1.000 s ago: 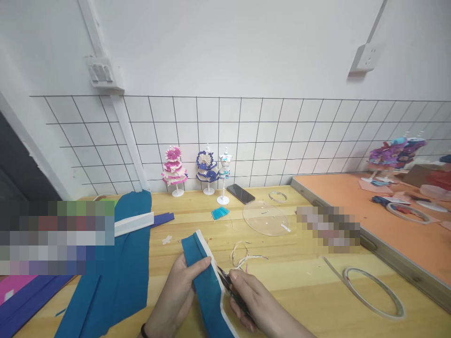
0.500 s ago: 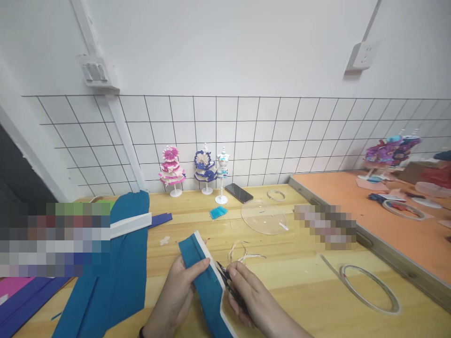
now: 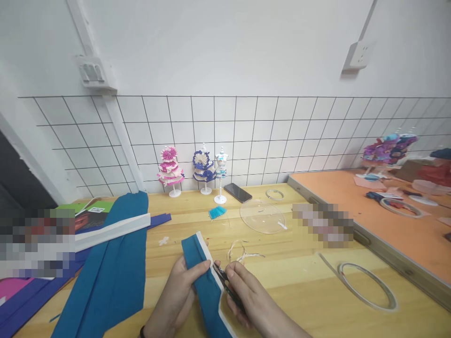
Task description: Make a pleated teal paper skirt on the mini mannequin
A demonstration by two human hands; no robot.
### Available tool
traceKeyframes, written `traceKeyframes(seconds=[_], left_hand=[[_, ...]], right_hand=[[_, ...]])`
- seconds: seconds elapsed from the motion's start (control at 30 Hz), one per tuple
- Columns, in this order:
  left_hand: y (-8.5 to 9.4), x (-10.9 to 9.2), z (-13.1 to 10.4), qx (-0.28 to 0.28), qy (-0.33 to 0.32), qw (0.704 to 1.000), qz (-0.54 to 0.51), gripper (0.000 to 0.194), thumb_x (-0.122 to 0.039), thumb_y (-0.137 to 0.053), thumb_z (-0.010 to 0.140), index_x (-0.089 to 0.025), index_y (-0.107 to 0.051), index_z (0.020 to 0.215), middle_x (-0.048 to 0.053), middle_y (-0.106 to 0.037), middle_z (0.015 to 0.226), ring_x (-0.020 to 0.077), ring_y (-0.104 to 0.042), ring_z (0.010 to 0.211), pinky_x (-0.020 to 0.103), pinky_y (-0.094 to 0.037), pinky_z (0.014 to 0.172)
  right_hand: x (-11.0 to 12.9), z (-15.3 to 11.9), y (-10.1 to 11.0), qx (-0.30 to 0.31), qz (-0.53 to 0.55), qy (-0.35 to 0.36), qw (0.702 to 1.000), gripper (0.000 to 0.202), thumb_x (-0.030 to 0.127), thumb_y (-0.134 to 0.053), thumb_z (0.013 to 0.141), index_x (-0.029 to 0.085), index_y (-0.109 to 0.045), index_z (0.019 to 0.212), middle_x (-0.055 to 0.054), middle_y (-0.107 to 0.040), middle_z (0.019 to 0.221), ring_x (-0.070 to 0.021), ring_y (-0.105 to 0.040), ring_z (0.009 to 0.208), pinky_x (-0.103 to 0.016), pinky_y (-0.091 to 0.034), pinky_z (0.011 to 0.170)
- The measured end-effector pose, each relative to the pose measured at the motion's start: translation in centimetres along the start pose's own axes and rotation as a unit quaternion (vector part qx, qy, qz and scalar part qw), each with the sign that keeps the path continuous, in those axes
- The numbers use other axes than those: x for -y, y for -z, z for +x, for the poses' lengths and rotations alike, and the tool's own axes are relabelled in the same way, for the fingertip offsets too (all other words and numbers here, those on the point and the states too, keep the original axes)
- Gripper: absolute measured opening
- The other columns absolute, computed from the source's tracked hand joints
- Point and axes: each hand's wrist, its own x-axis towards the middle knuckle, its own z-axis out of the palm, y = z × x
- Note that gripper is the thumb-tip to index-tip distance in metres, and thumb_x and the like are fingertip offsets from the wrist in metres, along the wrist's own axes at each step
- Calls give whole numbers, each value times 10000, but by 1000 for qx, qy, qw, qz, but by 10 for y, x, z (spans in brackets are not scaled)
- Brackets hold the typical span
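Blue strip [image 3: 210,298] w/ white edge [image 3: 203,244]: held up over near side of bench [image 3: 299,286]; far end free, near end runs out of view. L. hand [image 3: 185,278] closed on it, thumb across the face, fingers behind. R. hand [image 3: 251,292] closed round scissors [image 3: 234,296], tips at or just beside white edge; contact can't be confirmed. Matl. paper or cloth, can't tell. Est. handling: v. light, soft, prob. not slippery; may crease or tear if pulled. Edge kinks beside scissors, so little stiffness there. Rec. hold: light pinch on the blue, nr. scissors, clear of tips.
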Motion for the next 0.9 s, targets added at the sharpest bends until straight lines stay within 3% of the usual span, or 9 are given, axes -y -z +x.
traceKeyframes(seconds=[0.2,0.47,0.67,0.9], left_hand=[[2,-1,4,-31,-29,999,3,315,-164,-741,598,-146,-611,885,22,-706,695,152,-635,612,273,-510,616],[6,-2,8,-57,-46,997,-2,293,-198,-754,581,-127,-636,840,53,-716,751,185,-644,658,292,-516,617],[8,-11,5,-83,-36,996,-5,259,-188,-749,587,-138,-636,815,38,-718,735,190,-652,664,296,-526,629],[12,-13,9,-75,-19,997,-2,265,-184,-743,584,-145,-661,833,61,-733,783,236,-669,715,333,-533,663]], right_hand=[[4,1,1,-6,9,6,1000,374,584,-384,819,228,-333,720,119,-368,385,-40,-273,280,-142,-144,264],[-1,6,6,-22,2,-22,1000,387,606,-355,808,224,-343,745,108,-440,386,-37,-292,242,-138,-173,253],[5,3,8,11,-29,-47,998,379,595,-354,811,225,-336,734,113,-432,376,-33,-279,237,-133,-156,249],[7,2,13,28,-72,-81,994,345,553,-310,849,220,-378,787,103,-458,369,-39,-288,216,-126,-171,234]])
